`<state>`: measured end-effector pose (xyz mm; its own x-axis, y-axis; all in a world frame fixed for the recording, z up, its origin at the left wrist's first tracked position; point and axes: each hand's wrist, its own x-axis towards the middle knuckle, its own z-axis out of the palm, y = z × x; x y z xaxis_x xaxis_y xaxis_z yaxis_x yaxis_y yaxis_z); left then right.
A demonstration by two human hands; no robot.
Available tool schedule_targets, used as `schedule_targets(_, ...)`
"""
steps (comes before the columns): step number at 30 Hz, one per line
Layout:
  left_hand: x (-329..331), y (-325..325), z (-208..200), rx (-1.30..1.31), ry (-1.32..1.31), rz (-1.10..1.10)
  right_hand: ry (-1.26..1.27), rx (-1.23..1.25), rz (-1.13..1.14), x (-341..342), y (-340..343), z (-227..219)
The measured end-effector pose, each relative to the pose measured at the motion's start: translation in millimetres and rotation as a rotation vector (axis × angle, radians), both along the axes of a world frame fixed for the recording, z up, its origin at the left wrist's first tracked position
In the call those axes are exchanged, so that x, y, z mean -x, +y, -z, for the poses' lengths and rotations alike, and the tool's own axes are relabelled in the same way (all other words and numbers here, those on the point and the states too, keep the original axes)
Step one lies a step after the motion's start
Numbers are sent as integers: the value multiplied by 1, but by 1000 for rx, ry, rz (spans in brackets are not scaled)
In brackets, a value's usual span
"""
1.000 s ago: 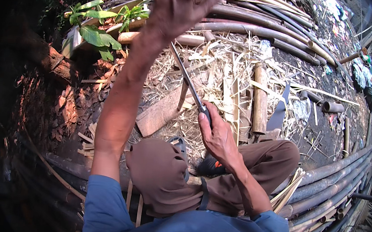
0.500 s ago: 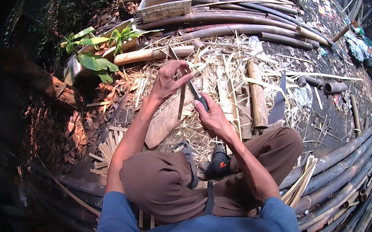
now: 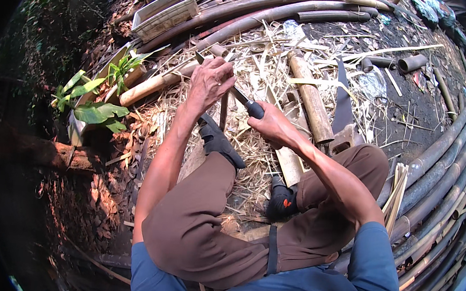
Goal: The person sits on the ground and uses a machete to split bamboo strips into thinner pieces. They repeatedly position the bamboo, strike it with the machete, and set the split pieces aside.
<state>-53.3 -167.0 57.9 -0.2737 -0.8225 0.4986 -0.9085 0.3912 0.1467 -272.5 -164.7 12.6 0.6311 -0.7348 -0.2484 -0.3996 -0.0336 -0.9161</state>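
My right hand [image 3: 275,126] is wrapped round the black handle of a long-bladed knife [image 3: 256,110]. The blade slants up and left, passing at my left hand [image 3: 211,80], and its tip shows beyond the knuckles. That left hand is closed on a narrow dark strip [image 3: 223,111], likely bamboo, whose lower end hangs beneath the fingers. Just below it, my left foot in a dark shoe [image 3: 220,145] is raised at the strip's lower end. Pale shavings [image 3: 255,147] lie on the ground under both hands.
A cut bamboo piece [image 3: 311,100] lies beyond my right hand, beside a dark flat blade [image 3: 343,97]. Long bamboo poles [image 3: 440,148] curve along the right; more lie at the back by a pale crate [image 3: 164,12]. Leafy plants [image 3: 96,111] stand left. Split strips [image 3: 395,197] rest near my right knee.
My left foot has come forward and up beneath the left hand. The left hand has turned, its back now facing up over the blade. The view has shifted and tilted.
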Motion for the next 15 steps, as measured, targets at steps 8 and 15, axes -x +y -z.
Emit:
schedule_targets(8, -4, -24, 5, -74, 19, -55, 44, 41, -34, -7, -30, 16)
schedule_targets(15, -11, -29, 9, -68, 240, -18, 37, 178, -14, -20, -38, 26)
